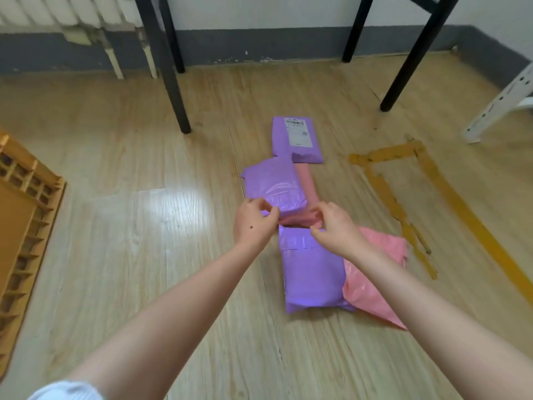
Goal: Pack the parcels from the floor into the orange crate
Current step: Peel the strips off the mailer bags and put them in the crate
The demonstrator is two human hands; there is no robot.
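Several soft plastic parcels lie in a row on the wooden floor. A purple parcel with a white label [297, 138] is the farthest. Nearer lies a second purple parcel [274, 186] on top of a pink parcel [305, 183]. Closest are a long purple parcel [311, 272] and a pink one [375, 281] beside it. My left hand [253, 223] pinches the near edge of the second purple parcel. My right hand [334, 229] has curled fingers on the near end of the pink parcel beneath it. The orange crate [26, 226] stands at the left edge.
Black table legs [173, 73] stand behind the parcels, with another black leg [409, 59] to the right. Yellow tape [403, 203] marks the floor on the right. A white metal bracket [499, 102] sits far right. Bare floor lies between the parcels and the crate.
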